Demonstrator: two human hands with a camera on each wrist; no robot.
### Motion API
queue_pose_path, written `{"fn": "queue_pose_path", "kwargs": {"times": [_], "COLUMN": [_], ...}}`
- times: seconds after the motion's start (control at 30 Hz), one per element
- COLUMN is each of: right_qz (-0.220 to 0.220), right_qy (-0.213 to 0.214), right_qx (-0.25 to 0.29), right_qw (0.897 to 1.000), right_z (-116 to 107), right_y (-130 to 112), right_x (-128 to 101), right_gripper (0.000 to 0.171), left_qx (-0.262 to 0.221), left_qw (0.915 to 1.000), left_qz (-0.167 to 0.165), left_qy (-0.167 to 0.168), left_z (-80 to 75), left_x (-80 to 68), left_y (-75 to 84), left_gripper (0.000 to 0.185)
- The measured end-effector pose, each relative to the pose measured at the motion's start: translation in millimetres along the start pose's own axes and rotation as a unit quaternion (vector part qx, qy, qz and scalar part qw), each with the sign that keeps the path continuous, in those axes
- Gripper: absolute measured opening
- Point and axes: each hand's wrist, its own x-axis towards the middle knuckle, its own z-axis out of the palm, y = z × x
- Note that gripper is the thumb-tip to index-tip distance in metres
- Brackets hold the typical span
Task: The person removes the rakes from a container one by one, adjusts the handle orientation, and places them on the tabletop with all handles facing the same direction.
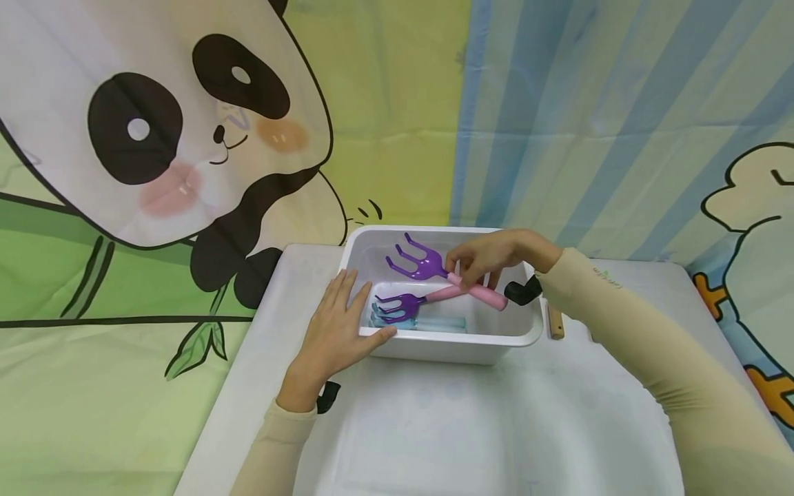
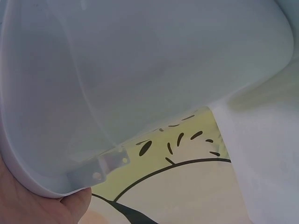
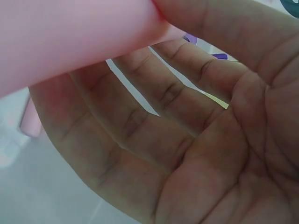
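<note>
A white plastic tub (image 1: pixel 428 339) stands on the table. My left hand (image 1: pixel 335 327) rests at its near left corner, fingers extended and thumb along the front rim; the left wrist view shows the tub's outer wall (image 2: pixel 154 70) beside that hand. Over the tub, my right hand (image 1: pixel 486 256) pinches the pink handle (image 3: pixel 84 37) of a purple three-pronged hand rake (image 1: pixel 424 265), its prongs pointing left. Beneath it, a second purple hand rake (image 1: pixel 403 304) with a pink handle lies in the tub. A light blue, see-through tool (image 1: pixel 440 324) lies along the tub's front side.
A wooden-looking piece (image 1: pixel 555 322) lies on the white table (image 1: pixel 434 427), just right of the tub. Behind the table hangs a printed cloth (image 1: pixel 397 124) with a panda and stripes. Small black pieces, probably wrist camera parts, show at both wrists.
</note>
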Motion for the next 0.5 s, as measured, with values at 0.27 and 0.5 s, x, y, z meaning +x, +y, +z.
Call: {"fn": "queue_pose_path", "kwargs": {"times": [0.27,0.5], "right_qz": [-0.003,-0.005], "right_qy": [0.004,0.021], "right_qx": [0.001,-0.005], "right_qw": [1.0,1.0], "right_z": [-5,-9], "right_y": [0,1], "right_x": [-15,-28], "right_gripper": [0.031,0.029], "left_qx": [0.0,-0.001], "left_qw": [1.0,1.0], "left_qz": [0.005,0.006], "left_qy": [0.005,0.007], "left_z": [1.3,1.5], "left_x": [0.3,0.2], "left_y": [0.1,-0.7], "left_gripper": [0.101,0.1]}}
